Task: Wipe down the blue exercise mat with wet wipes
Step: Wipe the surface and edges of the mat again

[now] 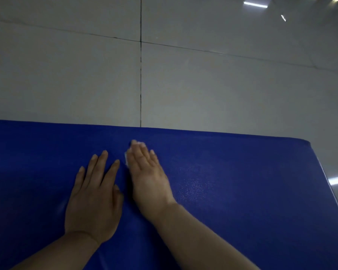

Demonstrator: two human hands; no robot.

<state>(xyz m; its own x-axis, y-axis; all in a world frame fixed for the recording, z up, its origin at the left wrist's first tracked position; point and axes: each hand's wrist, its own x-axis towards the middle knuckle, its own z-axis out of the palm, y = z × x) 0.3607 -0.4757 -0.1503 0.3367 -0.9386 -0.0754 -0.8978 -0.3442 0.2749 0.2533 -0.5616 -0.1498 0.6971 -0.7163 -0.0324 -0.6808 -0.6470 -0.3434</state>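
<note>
Pressing white wipe point(126, 157) (mostly hidden), right hand point(147, 173), blue mat point(242, 182)

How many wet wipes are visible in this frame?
1. A white wet wipe peeks out under the flat right hand on the blue mat. The left hand rests flat beside it; any wipe beneath is hidden.

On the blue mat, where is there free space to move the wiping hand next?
Bare blue mat lies right of the right hand, up to the mat's right edge, and in a narrow strip ahead of the fingertips. Mat left of the left hand is free too. It is crowded between the hands, where the wet wipe peeks out.
</note>
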